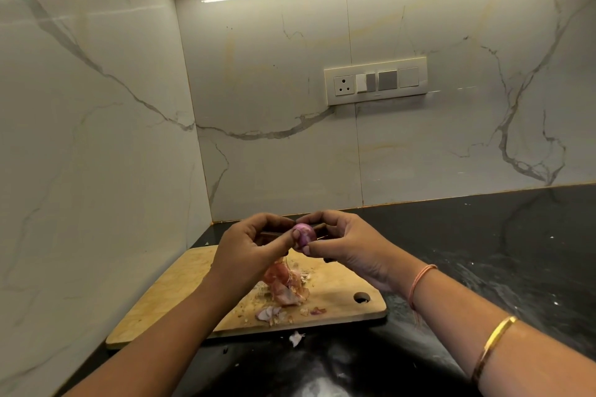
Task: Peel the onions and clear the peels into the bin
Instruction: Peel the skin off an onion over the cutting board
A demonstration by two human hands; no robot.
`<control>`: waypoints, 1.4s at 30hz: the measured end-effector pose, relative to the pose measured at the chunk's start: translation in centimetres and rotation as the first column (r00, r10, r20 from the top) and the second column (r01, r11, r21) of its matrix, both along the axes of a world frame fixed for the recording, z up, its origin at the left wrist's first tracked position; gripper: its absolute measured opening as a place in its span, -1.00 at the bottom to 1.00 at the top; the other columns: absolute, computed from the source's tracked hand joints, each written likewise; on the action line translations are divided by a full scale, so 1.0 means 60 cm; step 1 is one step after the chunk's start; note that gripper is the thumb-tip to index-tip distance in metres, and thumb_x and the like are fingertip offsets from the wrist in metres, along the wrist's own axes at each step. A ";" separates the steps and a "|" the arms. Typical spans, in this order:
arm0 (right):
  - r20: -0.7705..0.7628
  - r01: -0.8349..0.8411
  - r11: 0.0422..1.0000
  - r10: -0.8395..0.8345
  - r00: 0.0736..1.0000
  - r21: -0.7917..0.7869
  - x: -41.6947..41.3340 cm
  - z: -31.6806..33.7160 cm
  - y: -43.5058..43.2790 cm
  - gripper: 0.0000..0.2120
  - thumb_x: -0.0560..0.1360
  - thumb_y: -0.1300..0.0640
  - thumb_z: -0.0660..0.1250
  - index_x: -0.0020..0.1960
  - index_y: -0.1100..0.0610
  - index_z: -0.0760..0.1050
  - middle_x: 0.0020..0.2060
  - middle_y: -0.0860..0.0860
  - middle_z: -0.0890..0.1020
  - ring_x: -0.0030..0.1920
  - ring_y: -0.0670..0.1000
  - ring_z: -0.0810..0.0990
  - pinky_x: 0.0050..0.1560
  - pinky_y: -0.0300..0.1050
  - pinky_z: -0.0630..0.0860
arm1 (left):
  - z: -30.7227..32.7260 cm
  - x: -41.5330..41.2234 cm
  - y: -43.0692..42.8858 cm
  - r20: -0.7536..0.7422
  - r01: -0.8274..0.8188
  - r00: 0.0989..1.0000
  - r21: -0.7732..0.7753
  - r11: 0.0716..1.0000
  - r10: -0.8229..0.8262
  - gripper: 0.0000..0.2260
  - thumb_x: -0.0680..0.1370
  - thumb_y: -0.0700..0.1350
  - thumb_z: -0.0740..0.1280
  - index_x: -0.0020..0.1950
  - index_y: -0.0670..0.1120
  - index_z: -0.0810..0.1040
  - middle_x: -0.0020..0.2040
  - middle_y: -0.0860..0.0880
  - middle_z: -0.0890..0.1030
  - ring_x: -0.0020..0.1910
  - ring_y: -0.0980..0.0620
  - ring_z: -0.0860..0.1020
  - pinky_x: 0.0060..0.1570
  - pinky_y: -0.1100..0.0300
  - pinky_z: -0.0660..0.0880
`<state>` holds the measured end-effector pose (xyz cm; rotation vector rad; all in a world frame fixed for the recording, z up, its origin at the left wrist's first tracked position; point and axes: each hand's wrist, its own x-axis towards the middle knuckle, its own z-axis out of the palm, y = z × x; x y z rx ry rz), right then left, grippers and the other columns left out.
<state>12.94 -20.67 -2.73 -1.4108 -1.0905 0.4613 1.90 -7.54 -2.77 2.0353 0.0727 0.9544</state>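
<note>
We find no legible text, label, brand, number or sign in this view. The switch plate (375,80) on the back wall carries one small dark mark on its lower edge, below the switches. The mark is too small to read.
</note>
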 end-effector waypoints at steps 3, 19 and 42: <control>-0.015 -0.021 1.000 0.021 1.000 0.001 -0.001 0.001 0.000 -0.70 0.43 0.33 0.38 0.11 0.08 0.57 -0.11 0.02 0.63 -0.12 -0.06 0.52 -0.19 -0.23 0.42 | 0.001 0.001 0.004 0.036 -0.050 0.998 0.008 0.999 0.050 -0.86 0.47 -0.24 0.35 -0.18 0.01 0.59 -0.25 -0.01 0.64 -0.28 0.10 0.63 -0.32 0.34 0.55; -0.072 -0.060 0.997 0.064 0.995 0.048 0.003 -0.003 0.001 -0.70 0.45 0.36 0.37 0.16 0.17 0.53 -0.07 0.08 0.62 -0.20 -0.06 0.59 -0.16 -0.21 0.52 | -0.004 0.004 0.000 -0.056 -0.016 0.998 -0.016 1.000 0.015 -0.78 0.44 -0.23 0.39 -0.03 0.07 0.53 -0.12 0.07 0.62 -0.15 0.20 0.61 -0.18 0.32 0.56; -0.237 -0.018 0.994 0.043 0.971 0.107 -0.005 0.004 0.002 -0.84 0.52 0.29 0.25 0.10 0.22 0.45 -0.15 0.16 0.60 -0.30 0.02 0.56 -0.29 -0.19 0.49 | 0.003 0.000 -0.008 0.064 -0.170 0.985 0.377 0.910 0.158 -0.77 0.47 -0.24 0.35 0.06 0.01 0.56 -0.18 0.23 0.53 -0.18 0.21 0.57 -0.21 0.54 0.44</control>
